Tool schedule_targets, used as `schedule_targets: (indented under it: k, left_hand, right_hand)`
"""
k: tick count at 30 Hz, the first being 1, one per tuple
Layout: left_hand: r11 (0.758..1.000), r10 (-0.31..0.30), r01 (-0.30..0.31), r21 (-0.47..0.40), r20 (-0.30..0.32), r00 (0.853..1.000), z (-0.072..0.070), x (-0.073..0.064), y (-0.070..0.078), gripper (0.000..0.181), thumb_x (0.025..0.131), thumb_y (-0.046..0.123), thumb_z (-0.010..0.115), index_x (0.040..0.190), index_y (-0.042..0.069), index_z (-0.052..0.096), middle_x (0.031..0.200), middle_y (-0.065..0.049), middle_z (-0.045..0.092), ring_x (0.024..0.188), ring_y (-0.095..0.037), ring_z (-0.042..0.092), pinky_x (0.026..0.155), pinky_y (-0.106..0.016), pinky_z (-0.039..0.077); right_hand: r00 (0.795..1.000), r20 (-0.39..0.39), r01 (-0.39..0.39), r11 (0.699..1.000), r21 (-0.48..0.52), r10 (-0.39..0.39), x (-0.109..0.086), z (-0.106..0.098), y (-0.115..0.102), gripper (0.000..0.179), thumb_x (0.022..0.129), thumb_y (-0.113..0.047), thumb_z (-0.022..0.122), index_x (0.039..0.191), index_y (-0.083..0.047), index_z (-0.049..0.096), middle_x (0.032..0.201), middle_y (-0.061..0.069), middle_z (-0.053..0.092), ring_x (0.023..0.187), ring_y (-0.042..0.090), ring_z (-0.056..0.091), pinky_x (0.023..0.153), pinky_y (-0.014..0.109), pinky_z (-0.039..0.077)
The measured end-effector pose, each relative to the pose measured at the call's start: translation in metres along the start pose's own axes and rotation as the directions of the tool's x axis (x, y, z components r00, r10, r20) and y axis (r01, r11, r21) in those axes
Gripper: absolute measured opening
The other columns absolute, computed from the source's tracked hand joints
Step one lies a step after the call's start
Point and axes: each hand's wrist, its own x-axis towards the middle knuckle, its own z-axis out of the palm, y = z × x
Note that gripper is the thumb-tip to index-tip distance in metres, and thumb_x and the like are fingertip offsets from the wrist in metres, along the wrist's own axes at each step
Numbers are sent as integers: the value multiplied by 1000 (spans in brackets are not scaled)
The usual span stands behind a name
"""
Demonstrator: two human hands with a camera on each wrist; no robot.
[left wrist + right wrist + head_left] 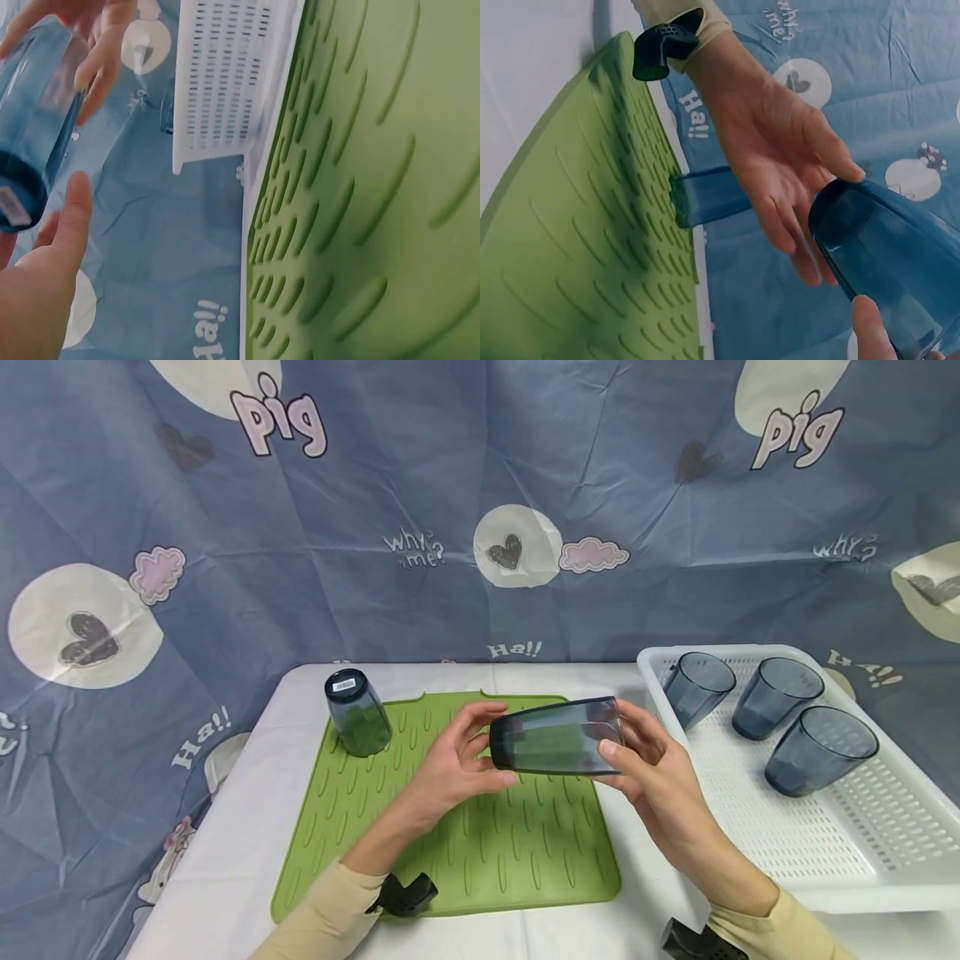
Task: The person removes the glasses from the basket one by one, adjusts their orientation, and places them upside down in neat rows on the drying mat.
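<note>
A blue-tinted drinking glass (558, 737) lies tilted nearly on its side in the air over the green mat (487, 860), its thick dark base toward the left. My right hand (663, 781) grips it at the rim end, thumb on the near side and fingers behind. At the base end is my left hand (457, 764), its fingers loosely spread around the base. The right wrist view has that left hand (776, 157) with its palm showing and its thumb tip right at the base edge. A label shows on the base of the glass (22, 191) in the left wrist view.
Another blue glass (358, 718) stands upside down on the mat's back left corner, a label on its base. To the right, a white perforated basket (780, 860) holds three blue glasses (821, 750), rims up. A patterned blue cloth (420, 610) hangs behind the white table.
</note>
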Motion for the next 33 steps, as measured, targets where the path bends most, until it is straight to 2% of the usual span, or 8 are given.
schedule_targets:
  k: [7, 13, 23, 29, 33]
  left_hand:
    - [998, 18, -19, -61, -20, 1000, 6, 1, -6, 75, 76, -2, 79, 141, 6, 42, 138, -16, 46, 128, -30, 47, 103, -39, 45]
    - [991, 40, -43, -127, -27, 999, 9, 2, -10, 73, 77, -3, 78, 140, 5, 42, 137, -17, 47, 125, -30, 48, 105, -38, 44]
    - [990, 63, -71, -121, -66, 996, 7, 1, -12, 72, 74, -4, 79, 138, 3, 45, 134, -17, 50, 121, -29, 52, 102, -36, 47]
    - [987, 90, -99, -129, -75, 993, 6, 2, -12, 73, 73, -2, 82, 136, 0, 46, 131, -17, 51, 119, -27, 54, 100, -35, 48]
    - [987, 95, -104, -121, -79, 992, 5, 3, -10, 73, 72, -1, 82, 136, 1, 47, 131, -18, 52, 118, -28, 55, 100, -36, 48]
  right_hand:
    - [1000, 1, -13, 1000, 22, 13, 1, 5, 6, 48, 94, 1, 57, 139, -6, 43, 132, 12, 54, 110, 20, 59, 81, 34, 57]
    - [1000, -3, -20, 998, 56, 20, 1, 6, 10, 52, 94, 2, 57, 142, -5, 38, 133, 13, 52, 111, 20, 59, 83, 36, 57]
    - [998, 52, -27, 996, 84, 23, 4, 4, 17, 50, 95, 1, 54, 142, -3, 36, 130, 15, 50, 108, 21, 60, 86, 36, 56]
    - [998, 50, -49, 995, 81, 45, 4, 3, 19, 57, 96, -2, 54, 147, -4, 29, 130, 16, 46, 108, 21, 59, 88, 35, 55]
    - [998, 57, -43, 997, 68, 40, 4, 2, 20, 56, 97, -3, 53, 148, -6, 31, 133, 15, 45, 111, 21, 57, 90, 34, 54]
